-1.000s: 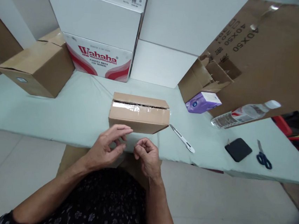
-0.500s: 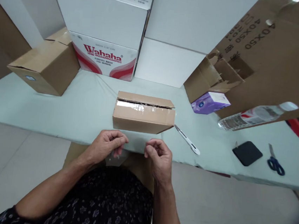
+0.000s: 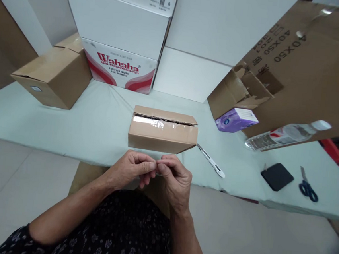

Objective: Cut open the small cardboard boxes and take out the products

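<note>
My left hand (image 3: 135, 168) and my right hand (image 3: 175, 179) meet at the fingertips in front of the table's near edge. Both are closed in a pinch, thumb against forefinger. Whatever lies between the fingers, if anything, is too small or hidden to make out. Just beyond them a small brown cardboard box (image 3: 162, 135) rests on the cloth, with shiny clear tape along its top and a dark gap between the flaps. A white utility knife (image 3: 211, 161) lies by the box's right corner, apart from my right hand.
On the pale green tablecloth (image 3: 104, 116) stand a larger carton (image 3: 57, 74) at left and stacked white boxes (image 3: 118, 68) behind. Rightward are a purple tissue box (image 3: 234, 120), a water bottle (image 3: 285, 136), a black pouch (image 3: 277, 177) and scissors (image 3: 308, 188). An open carton (image 3: 230, 87) leans behind.
My two hands have come together from a gap, so that their fingertips now touch. The view has shifted slightly; the box and knife stay in place on the table.
</note>
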Available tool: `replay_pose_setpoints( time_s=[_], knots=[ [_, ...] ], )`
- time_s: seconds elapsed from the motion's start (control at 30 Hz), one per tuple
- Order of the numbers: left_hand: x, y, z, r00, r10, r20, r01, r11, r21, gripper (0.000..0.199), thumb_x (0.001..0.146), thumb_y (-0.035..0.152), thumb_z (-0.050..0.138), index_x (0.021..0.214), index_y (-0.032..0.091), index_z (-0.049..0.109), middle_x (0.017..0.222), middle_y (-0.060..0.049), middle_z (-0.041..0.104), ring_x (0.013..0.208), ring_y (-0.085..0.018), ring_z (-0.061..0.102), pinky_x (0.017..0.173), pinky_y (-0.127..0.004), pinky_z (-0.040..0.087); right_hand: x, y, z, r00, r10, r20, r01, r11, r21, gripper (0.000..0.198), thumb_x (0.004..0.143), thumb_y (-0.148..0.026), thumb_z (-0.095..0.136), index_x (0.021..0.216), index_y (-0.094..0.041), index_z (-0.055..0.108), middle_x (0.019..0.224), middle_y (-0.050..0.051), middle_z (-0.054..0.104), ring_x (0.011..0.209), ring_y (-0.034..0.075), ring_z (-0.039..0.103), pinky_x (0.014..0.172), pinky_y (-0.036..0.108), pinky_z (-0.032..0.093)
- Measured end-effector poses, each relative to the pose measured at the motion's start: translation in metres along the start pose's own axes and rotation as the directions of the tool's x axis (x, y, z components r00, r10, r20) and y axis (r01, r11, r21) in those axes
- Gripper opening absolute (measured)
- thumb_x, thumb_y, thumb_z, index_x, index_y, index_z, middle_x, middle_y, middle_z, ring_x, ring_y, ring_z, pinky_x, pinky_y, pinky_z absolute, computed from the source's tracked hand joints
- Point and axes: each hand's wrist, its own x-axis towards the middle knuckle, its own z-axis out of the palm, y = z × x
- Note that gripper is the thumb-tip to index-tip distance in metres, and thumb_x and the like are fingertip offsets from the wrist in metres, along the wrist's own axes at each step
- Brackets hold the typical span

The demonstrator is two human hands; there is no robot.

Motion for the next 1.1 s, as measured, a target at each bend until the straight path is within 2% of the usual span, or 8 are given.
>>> replay_pose_setpoints(
  time_s=[0.17,0.3,0.43,0.63,0.8,0.93,1.03,1.1],
  knots=[
    [-0.001,0.004,-0.001,1.0,0.021,0.007,-0.02,0.989,-0.146,0.054,0.077,0.065,0.081,0.091,0.012,0.08,0.076,-0.006,0.071,0.054,-0.013,0.062,0.045,-0.024,0.052,0.002,-0.001,0.003,0.976,0.161,-0.147,-0.127,0.969,0.214,0.033,0.09,-0.046,0.073,0.072,-0.022,0.059,0.071,-0.003,0.057,0.059,0.011,0.052,0.062,0.027,0.047],
    [-0.004,0.006,0.005,0.979,0.158,-0.129,-0.151,0.987,0.059,0.035,0.08,0.044,0.085,0.099,0.015,0.077,0.075,-0.002,0.071,0.055,-0.01,0.06,0.052,-0.022,0.053,0.003,-0.001,0.002,0.982,0.145,-0.12,-0.123,0.977,0.176,0.03,0.095,-0.042,0.067,0.075,-0.022,0.059,0.068,-0.003,0.056,0.061,0.012,0.052,0.067,0.029,0.046],
    [-0.002,0.002,0.015,0.932,0.336,-0.137,-0.294,0.92,0.26,0.025,0.083,0.032,0.081,0.104,0.017,0.077,0.085,-0.004,0.075,0.067,-0.013,0.066,0.061,-0.024,0.055,-0.001,0.0,0.005,0.989,0.057,-0.134,-0.058,0.998,-0.007,0.027,0.098,-0.037,0.063,0.076,-0.023,0.06,0.072,-0.002,0.057,0.068,0.014,0.054,0.067,0.027,0.046],
    [0.006,0.002,0.018,0.851,0.507,-0.134,-0.386,0.778,0.496,0.014,0.09,0.03,0.072,0.083,0.02,0.077,0.071,-0.003,0.073,0.058,-0.013,0.062,0.057,-0.025,0.049,-0.003,-0.002,0.009,0.993,-0.002,-0.116,-0.009,0.995,-0.096,0.03,0.1,-0.036,0.061,0.074,-0.023,0.058,0.072,-0.003,0.056,0.069,0.014,0.054,0.066,0.026,0.046],
    [0.006,0.012,0.019,0.882,0.454,-0.127,-0.35,0.81,0.471,0.027,0.095,0.031,0.063,0.072,0.019,0.068,0.06,0.001,0.066,0.05,-0.011,0.057,0.051,-0.022,0.044,0.005,-0.002,0.01,0.984,0.018,-0.178,-0.015,1.0,0.015,0.03,0.1,-0.038,0.063,0.074,-0.023,0.061,0.067,-0.003,0.056,0.064,0.013,0.055,0.065,0.027,0.046],
    [0.007,0.017,0.015,0.928,0.332,-0.166,-0.264,0.904,0.336,0.047,0.099,0.052,0.057,0.065,0.019,0.057,0.055,0.002,0.057,0.047,-0.01,0.052,0.049,-0.023,0.043,0.015,-0.005,0.007,0.976,0.061,-0.21,-0.019,0.981,0.194,0.025,0.096,-0.04,0.069,0.079,-0.023,0.067,0.064,-0.004,0.059,0.057,0.012,0.054,0.063,0.028,0.046],
    [0.012,0.021,0.013,0.967,0.241,-0.082,-0.213,0.943,0.257,0.057,0.097,0.069,0.052,0.072,0.018,0.061,0.06,0.001,0.057,0.049,-0.011,0.052,0.048,-0.023,0.043,0.022,-0.009,0.004,0.984,0.034,-0.175,-0.01,0.99,0.14,0.022,0.096,-0.04,0.07,0.081,-0.023,0.071,0.065,-0.003,0.061,0.06,0.013,0.056,0.063,0.029,0.046],
    [0.016,0.026,0.014,0.965,0.257,-0.044,-0.237,0.936,0.259,0.061,0.095,0.073,0.051,0.077,0.017,0.065,0.065,0.0,0.059,0.053,-0.011,0.053,0.05,-0.024,0.044,0.027,-0.013,0.003,0.988,-0.02,-0.153,0.029,0.998,0.058,0.019,0.096,-0.037,0.07,0.084,-0.023,0.073,0.066,-0.003,0.061,0.062,0.013,0.056,0.063,0.029,0.046]
  ],
)
